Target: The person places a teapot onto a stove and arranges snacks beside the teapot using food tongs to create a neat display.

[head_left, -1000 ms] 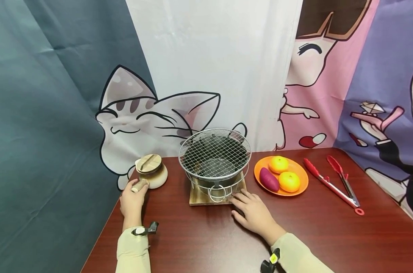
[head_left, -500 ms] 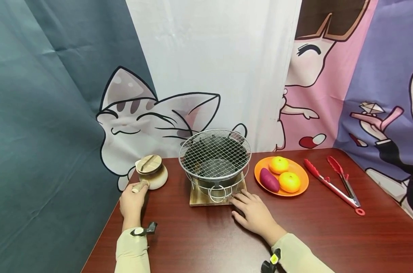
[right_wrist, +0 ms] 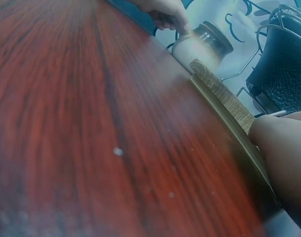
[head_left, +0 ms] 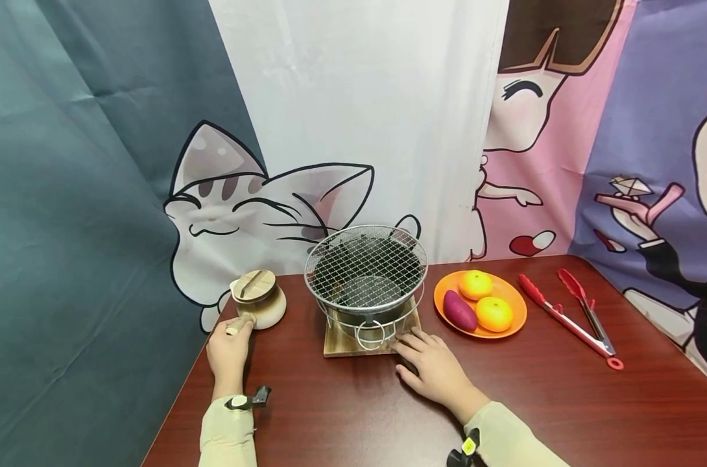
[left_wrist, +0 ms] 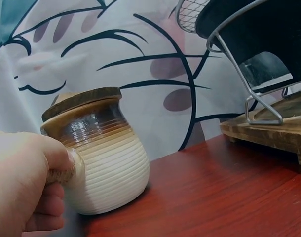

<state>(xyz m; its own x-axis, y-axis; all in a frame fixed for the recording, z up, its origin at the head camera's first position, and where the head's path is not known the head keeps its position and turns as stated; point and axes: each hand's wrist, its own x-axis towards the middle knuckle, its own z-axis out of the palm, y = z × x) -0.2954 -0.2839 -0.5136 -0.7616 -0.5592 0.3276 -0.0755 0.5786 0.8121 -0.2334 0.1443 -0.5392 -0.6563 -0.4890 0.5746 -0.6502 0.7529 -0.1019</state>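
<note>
The person's left hand (head_left: 227,353) is gripping the handle (head_left: 232,331) of a lidded pot (head_left: 267,311) standing left of the grill (head_left: 366,272); the right hand (head_left: 434,366), fingers extended, is touching the board (head_left: 342,347) under the grill

At four o'clock in the head view, an orange plate (head_left: 507,290) holding a purple sweet potato (head_left: 460,311) and two mandarins (head_left: 494,314); farther out, spread red tongs (head_left: 578,329). At nine, a cartoon cat (head_left: 213,209) on the fabric backdrop (head_left: 359,97).

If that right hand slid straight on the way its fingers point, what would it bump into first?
Probably the wooden board under the grill: the right hand lies at its near right corner, perhaps touching it; contact there is hard to judge.
</note>
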